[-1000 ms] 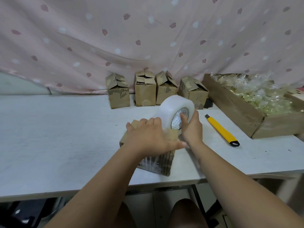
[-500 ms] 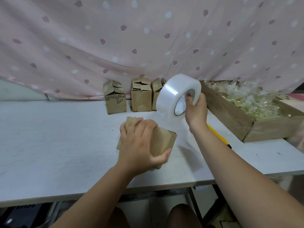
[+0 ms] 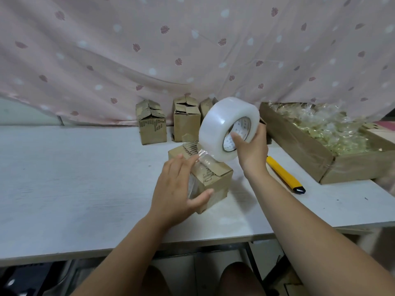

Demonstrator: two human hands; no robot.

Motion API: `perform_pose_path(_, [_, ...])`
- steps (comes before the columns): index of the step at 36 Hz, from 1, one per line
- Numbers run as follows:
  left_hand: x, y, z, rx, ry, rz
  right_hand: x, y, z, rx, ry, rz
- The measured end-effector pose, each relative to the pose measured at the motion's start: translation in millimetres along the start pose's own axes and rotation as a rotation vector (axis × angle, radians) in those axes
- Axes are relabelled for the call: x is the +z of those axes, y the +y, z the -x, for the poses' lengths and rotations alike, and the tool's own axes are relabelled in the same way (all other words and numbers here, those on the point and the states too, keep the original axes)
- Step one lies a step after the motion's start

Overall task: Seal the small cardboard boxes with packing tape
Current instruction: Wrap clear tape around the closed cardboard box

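Sitting between the hands (image 3: 175,189) (image 3: 252,150), box (image 3: 215,180) just beneath tape roll (image 3: 215,124)

We record a pink curtain (image 3: 132,22), printed with dark red leaves and pale dots, hanging in loose folds across the whole rear. Its hem meets a white table (image 3: 70,180) with a scuffed, faintly marked top. A strip of pale wall (image 3: 23,114) shows below the curtain at left. A dark metal leg (image 3: 255,265) stands under the table's front edge. Lighting is soft and even.
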State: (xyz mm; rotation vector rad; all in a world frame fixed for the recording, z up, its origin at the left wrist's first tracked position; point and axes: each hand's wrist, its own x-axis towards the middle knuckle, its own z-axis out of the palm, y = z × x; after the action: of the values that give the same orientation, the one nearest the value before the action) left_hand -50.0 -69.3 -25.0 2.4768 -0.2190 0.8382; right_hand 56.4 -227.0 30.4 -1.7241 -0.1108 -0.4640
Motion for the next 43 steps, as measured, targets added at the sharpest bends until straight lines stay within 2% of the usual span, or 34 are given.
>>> perform_pose_path(3, [0,11,-9,-0.12,0.002,0.002,2,3,1,0.035,-0.025,-0.052])
perform_pose_path(5, [3,15,-13,-0.158,0.028,-0.022,4,2,2,0.14,-0.078,-0.172])
perform_pose_path(10, [10,20,-10,-0.178,0.102,-0.006,4,2,6,0.72,-0.368,-0.52])
perform_pose_path(12, [12,20,-7,-0.155,0.141,-0.027,1,1,9,0.816,-0.49,-0.585])
perform_pose_path(16, [13,21,-5,-0.13,0.155,-0.093,2,7,8,0.793,-0.556,-0.601])
perform_pose_path(23, [7,21,-8,-0.101,0.142,-0.122,5,4,-4,0.655,-0.366,-0.405])
perform_pose_path(26, [6,21,-8,-0.097,0.141,-0.14,5,5,-10,0.623,-0.305,-0.393])
perform_pose_path(32, [6,22,-8,-0.101,0.14,-0.147,-9,33,-17,0.684,-0.095,-0.423])
perform_pose_path(35, [8,22,-8,-0.108,0.139,-0.142,-20,49,-12,0.711,-0.045,-0.385])
perform_pose_path(43, [14,21,-8,-0.135,0.151,-0.089,-21,62,-2,0.436,-0.015,-0.102])
